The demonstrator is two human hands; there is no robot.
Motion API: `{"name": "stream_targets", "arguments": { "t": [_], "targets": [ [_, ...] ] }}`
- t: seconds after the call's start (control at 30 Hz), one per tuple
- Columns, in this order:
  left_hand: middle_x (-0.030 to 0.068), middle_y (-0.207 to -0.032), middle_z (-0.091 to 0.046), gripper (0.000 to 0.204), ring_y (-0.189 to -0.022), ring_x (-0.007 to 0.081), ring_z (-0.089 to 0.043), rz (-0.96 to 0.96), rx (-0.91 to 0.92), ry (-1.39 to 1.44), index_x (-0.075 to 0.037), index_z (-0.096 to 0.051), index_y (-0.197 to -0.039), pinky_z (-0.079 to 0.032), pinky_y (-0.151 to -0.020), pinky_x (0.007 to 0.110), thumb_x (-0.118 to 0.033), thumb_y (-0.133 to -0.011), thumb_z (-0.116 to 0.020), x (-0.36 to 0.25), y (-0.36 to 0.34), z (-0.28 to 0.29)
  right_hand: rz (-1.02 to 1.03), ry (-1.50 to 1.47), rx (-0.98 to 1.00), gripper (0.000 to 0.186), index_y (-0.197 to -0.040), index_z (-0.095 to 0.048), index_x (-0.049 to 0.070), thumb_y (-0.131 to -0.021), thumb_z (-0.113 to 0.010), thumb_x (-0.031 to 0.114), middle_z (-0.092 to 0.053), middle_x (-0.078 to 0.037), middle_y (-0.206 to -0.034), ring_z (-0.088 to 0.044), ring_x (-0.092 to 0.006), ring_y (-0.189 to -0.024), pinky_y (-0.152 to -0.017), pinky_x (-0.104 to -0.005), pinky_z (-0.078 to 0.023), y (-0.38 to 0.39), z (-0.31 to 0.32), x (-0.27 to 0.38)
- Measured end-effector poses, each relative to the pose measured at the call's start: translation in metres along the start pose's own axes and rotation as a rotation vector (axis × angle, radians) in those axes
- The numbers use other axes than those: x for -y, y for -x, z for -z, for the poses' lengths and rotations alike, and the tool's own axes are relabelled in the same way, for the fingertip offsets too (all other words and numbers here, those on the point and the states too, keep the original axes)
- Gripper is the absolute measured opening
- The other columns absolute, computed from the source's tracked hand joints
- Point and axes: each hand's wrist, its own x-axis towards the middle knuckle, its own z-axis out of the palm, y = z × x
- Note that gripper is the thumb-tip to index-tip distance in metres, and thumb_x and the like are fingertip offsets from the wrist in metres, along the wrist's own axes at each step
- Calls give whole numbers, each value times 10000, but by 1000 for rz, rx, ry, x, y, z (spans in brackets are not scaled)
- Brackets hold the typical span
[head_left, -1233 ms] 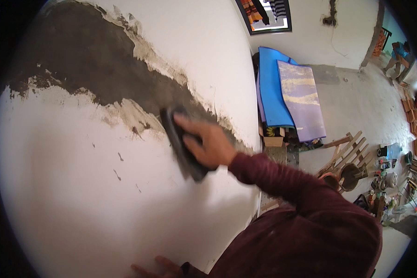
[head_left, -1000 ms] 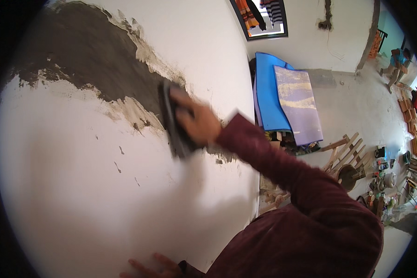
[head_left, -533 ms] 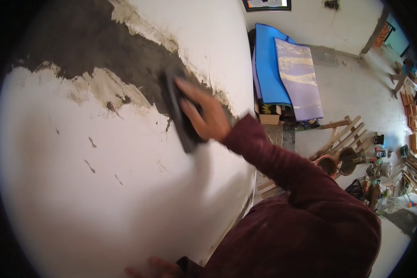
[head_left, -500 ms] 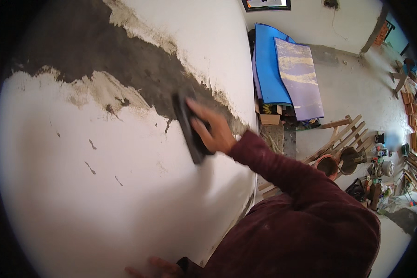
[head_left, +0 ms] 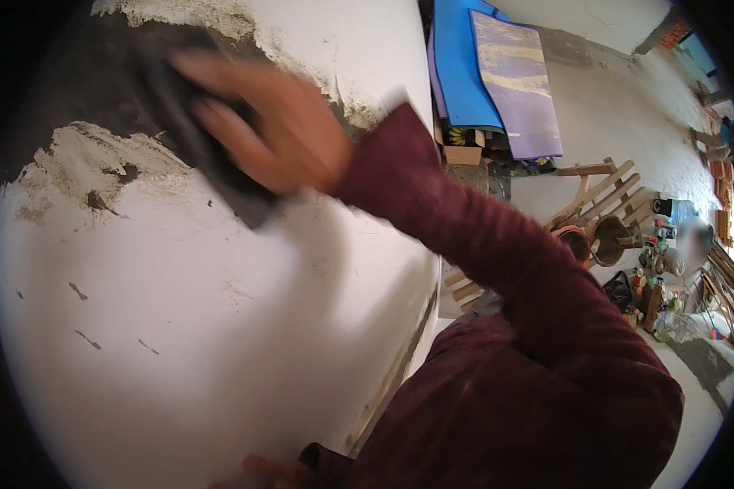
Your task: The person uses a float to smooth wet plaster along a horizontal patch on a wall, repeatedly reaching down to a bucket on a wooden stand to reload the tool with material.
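Note:
My right hand (head_left: 298,134), smeared by motion, is wrapped round a dark plasterer's float (head_left: 192,134). The float lies across a band of dark grey mortar (head_left: 69,85) on the white wall (head_left: 147,261), its lower end over the white surface. Ragged beige patches (head_left: 81,167) edge the band, and the float and hand hide part of it. At the bottom edge of the view, my left hand (head_left: 276,471) rests against the wall, fingers stretched out and partly cut off by the frame.
Blue (head_left: 465,73) and purple (head_left: 518,90) foam mats lean at the back, above a cardboard box (head_left: 462,155). Further right stand a wooden pallet (head_left: 599,196), buckets (head_left: 610,240) and a clutter of bottles and tools (head_left: 656,273) on the floor.
My right hand has swept the float up and to the left along the mortar band. The view has shifted too; my left hand stays low on the wall.

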Motion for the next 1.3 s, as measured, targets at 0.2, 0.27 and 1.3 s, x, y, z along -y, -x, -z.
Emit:
{"name": "stream_targets", "arguments": {
  "t": [0.2,0.27,1.3],
  "targets": [
    [213,-1617,-332,725,-1527,406,-230,-2,-35,25,-117,-601,-1417,-44,-1242,553,-663,-943,-554,-7,-6,-1,-296,142,424,558,-1475,-526,265,-937,-640,171,-680,-190,-1008,-684,-343,-754,-704,-439,-581,139,40,-16],
    [217,-1620,-323,714,-1528,406,-225,-6,-8,20,-113,-602,-1414,-44,-1241,555,-653,-949,-552,-7,-8,4,-177,141,283,565,-1468,-544,253,-922,-665,171,-681,-173,-948,-682,-343,-745,-691,-430,-580,96,33,-19],
    [195,-1643,-287,738,-1536,428,-186,-7,34,6,-135,-499,-1499,-20,-1217,617,-650,-971,-473,11,12,-19,-390,-87,115,573,-1447,-519,120,-883,-605,76,-658,-220,-1162,-625,-424,-1066,-924,-496,-496,60,11,-14]
  ]
}}
